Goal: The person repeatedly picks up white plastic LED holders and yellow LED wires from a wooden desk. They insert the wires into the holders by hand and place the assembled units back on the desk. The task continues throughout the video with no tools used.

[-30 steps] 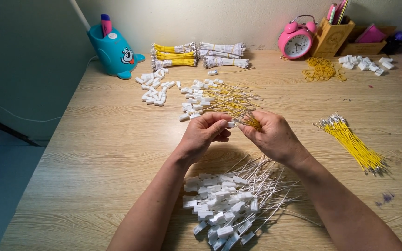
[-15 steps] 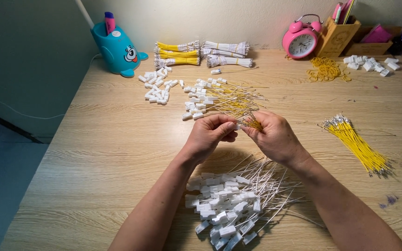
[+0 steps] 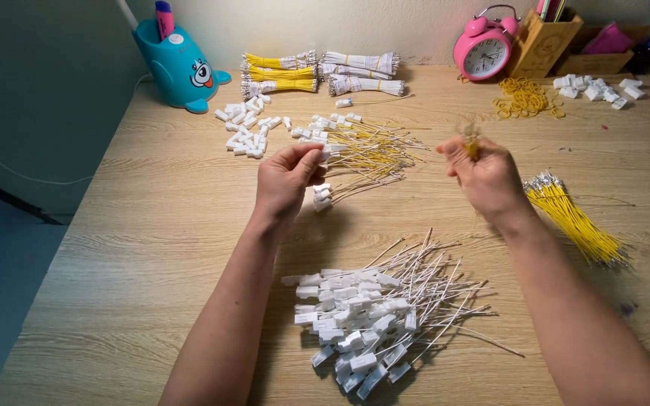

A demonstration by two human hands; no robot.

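Left hand [image 3: 287, 180] pinches a white connector [image 3: 322, 197], right hand [image 3: 487, 177] pinches a yellow wire [image 3: 472, 148]; joining them needs lining up.

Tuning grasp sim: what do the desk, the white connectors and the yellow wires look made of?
Desk: wood or wood-look laminate, matte, visible grain. White connectors: likely moulded plastic, slightly glossy, blocky. Yellow wires: plastic-looking insulation with shiny, probably metal, tips. Left hand holds connectors; right hand pinches something yellow.

A light wooden table [image 3: 137, 225] carries a pile of white connectors with wires [image 3: 378, 312], loose yellow wires [image 3: 573, 218], a pink alarm clock [image 3: 484, 51], rubber bands [image 3: 524, 98] and a blue holder [image 3: 177, 68].
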